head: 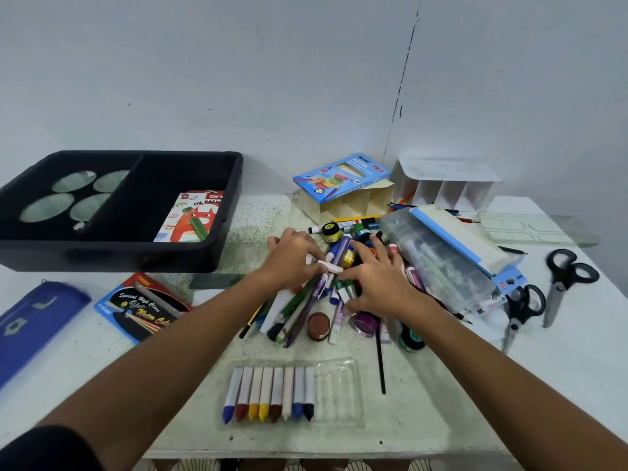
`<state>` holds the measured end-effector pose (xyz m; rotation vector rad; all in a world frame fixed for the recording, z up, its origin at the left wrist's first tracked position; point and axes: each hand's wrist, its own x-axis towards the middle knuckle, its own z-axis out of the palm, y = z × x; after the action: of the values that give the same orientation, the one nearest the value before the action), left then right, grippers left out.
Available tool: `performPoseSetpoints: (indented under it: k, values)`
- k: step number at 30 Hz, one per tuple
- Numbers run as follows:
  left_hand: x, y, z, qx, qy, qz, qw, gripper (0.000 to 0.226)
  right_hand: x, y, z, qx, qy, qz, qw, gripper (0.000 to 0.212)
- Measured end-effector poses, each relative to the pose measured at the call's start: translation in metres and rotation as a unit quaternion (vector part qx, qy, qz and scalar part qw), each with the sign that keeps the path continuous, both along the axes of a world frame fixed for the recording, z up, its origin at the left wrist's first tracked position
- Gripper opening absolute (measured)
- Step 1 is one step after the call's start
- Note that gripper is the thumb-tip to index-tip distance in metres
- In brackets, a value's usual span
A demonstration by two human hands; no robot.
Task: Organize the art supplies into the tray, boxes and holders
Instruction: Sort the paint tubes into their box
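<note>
A loose pile of art supplies (334, 283), with pens, pencils, markers and small paint pots, lies in the middle of a pale, speckled table (424, 413). The left hand (292, 258) pinches a small white stick (330, 266) over the pile, while the right hand (373, 283) rests on it with fingers spread wide. In front of the pile, a clear sleeve of crayons (272, 394) lies flat. To the left sits a black tray (119, 212) holding an oil pastel box (192, 215), with a watercolour pack (144, 307) and a blue pouch (32, 322) nearer the table edge. Behind the pile stand a cream holder (350, 202), topped by a blue pencil box (341, 176), and a white holder (445, 185). A clear plastic box (441, 260) and two scissors (564, 283) lie to the right. A plain pale wall (238, 79) rises behind the table.
</note>
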<state>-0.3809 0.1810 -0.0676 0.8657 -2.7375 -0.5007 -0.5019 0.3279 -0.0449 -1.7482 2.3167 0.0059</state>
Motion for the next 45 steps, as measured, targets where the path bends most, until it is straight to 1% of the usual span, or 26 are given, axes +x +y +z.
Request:
performPoseSetpoints:
  k: [2,4,6,9,10,12,13,14,16,18,20,21,23,25,27,31,34,36,40,42,45]
  values:
    - [0.003,-0.005,0.001,0.052,0.040,0.007,0.998,0.011,0.001,0.001,-0.001,-0.043,-0.043,-0.017,0.998,0.043]
    - [0.008,-0.008,0.007,0.124,0.104,0.011,0.987,0.014,0.000,0.000,-0.001,-0.091,-0.101,-0.041,0.990,0.027]
    - [0.015,-0.005,0.019,0.199,0.157,0.014,0.967,0.016,-0.002,-0.001,0.000,-0.154,-0.178,-0.060,0.970,0.021]
    - [0.029,0.001,0.037,0.313,0.215,0.007,0.925,0.015,-0.002,0.005,0.010,-0.241,-0.318,-0.095,0.912,0.013]
    - [0.035,0.004,0.042,0.347,0.229,0.001,0.910,0.015,-0.001,0.009,0.015,-0.254,-0.377,-0.105,0.885,0.009]
    - [0.045,0.011,0.050,0.394,0.239,-0.009,0.887,0.017,0.002,0.017,0.022,-0.269,-0.481,-0.129,0.824,0.009]
    - [0.050,0.015,0.054,0.412,0.239,-0.011,0.879,0.018,0.005,0.021,0.024,-0.276,-0.508,-0.134,0.805,0.010]
    - [0.054,0.020,0.057,0.430,0.236,-0.013,0.871,0.019,0.007,0.024,0.024,-0.279,-0.523,-0.137,0.794,0.013]
    - [0.065,0.032,0.063,0.460,0.212,-0.022,0.862,0.019,0.013,0.031,0.021,-0.273,-0.541,-0.140,0.783,0.022]
    - [0.076,0.045,0.064,0.466,0.161,-0.031,0.869,0.017,0.021,0.041,0.020,-0.256,-0.551,-0.137,0.783,0.023]
    - [0.085,0.059,0.060,0.445,0.113,-0.032,0.888,0.019,0.031,0.052,0.018,-0.239,-0.560,-0.122,0.784,0.019]
    - [0.089,0.066,0.058,0.433,0.097,-0.031,0.896,0.021,0.035,0.057,0.017,-0.228,-0.560,-0.113,0.788,0.019]
    - [0.097,0.080,0.050,0.418,0.077,-0.030,0.905,0.022,0.045,0.068,0.014,-0.206,-0.542,-0.085,0.810,0.020]
    - [0.103,0.092,0.039,0.415,0.081,-0.022,0.906,0.019,0.054,0.078,0.010,-0.185,-0.516,-0.052,0.835,0.021]
    - [0.107,0.104,0.029,0.413,0.091,-0.011,0.906,0.017,0.063,0.088,0.004,-0.175,-0.493,-0.032,0.852,0.019]
    - [0.108,0.117,0.009,0.355,0.086,0.001,0.931,0.017,0.075,0.102,-0.013,-0.186,-0.422,-0.029,0.887,0.017]
    - [0.107,0.118,0.001,0.308,0.094,-0.001,0.947,0.015,0.081,0.109,-0.028,-0.222,-0.375,-0.011,0.900,0.023]
    - [0.106,0.118,-0.005,0.266,0.088,-0.017,0.960,0.014,0.083,0.112,-0.036,-0.234,-0.333,0.022,0.913,0.023]
    - [0.111,0.120,-0.012,0.162,0.079,-0.048,0.982,0.016,0.084,0.116,-0.038,-0.233,-0.288,0.072,0.926,0.021]
    - [0.118,0.119,-0.017,0.069,0.088,-0.105,0.988,0.021,0.082,0.117,-0.039,-0.214,-0.269,0.095,0.934,0.027]
    - [0.132,0.119,-0.022,-0.046,0.079,-0.219,0.971,0.030,0.080,0.117,-0.040,-0.186,-0.245,0.122,0.944,0.034]
